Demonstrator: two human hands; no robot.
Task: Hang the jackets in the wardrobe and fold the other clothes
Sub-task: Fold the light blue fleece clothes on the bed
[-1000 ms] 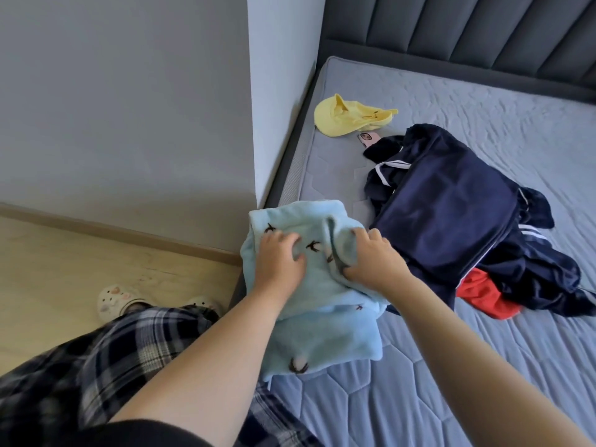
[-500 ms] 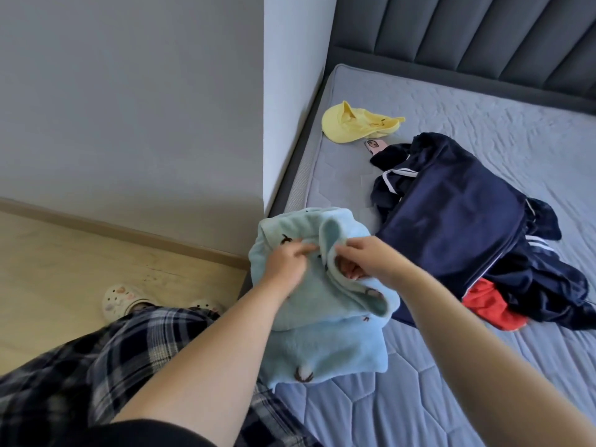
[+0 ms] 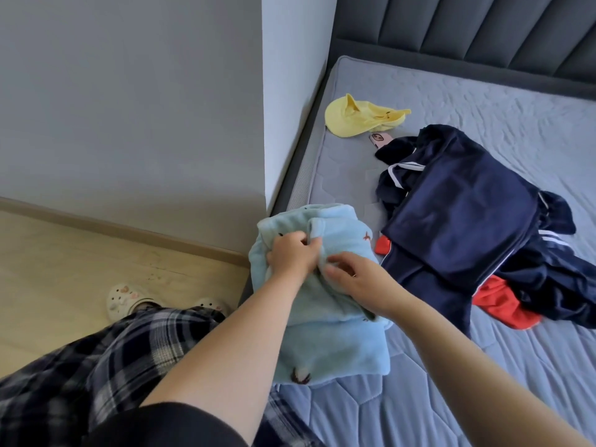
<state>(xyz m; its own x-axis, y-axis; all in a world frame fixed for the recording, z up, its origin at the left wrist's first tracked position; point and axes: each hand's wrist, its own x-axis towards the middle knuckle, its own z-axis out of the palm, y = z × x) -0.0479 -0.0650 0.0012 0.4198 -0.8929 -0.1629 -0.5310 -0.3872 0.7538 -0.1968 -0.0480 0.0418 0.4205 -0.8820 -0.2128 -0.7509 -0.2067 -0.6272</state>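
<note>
- Grey quilted mattress (image 3: 419,398) fills the right of the view, a bare bed serving as the folding place, with a padded dark headboard (image 3: 483,33) behind it and a pale wall (image 3: 129,108) to the left.
- Navy garments (image 3: 461,214), with white piping, lie in a loose heap well to the right on the mattress. These look like the jackets waiting for the wardrobe, which is not in view.
- Light blue fleece garment (image 3: 322,343) sits at the near left edge of the bed, close to the person, already doubled into a thick bundle. Small animal motifs dot it. It is placed here so both hands can reach it without stretching.
- Red cloth (image 3: 503,304) pokes out from under the navy heap, not yet sorted.
- Yellow cap (image 3: 354,119) rests near the far left corner, apart from the pile; a small pink item (image 3: 379,139) lies just beside it.
- Plaid trousers (image 3: 96,366) and pale clogs (image 3: 124,300) show the person standing on a wooden floor (image 3: 64,253) beside the bed.
- Left hand (image 3: 292,256) curls its fingers round a raised ridge of the fleece near the top, pinching it, probably to tuck that flap in.
- Right hand (image 3: 354,275) rests on the fleece just beside the left, fingers bent and touching the fabric, seemingly holding the fold flat. Whether it actually grips cloth I cannot tell.
</note>
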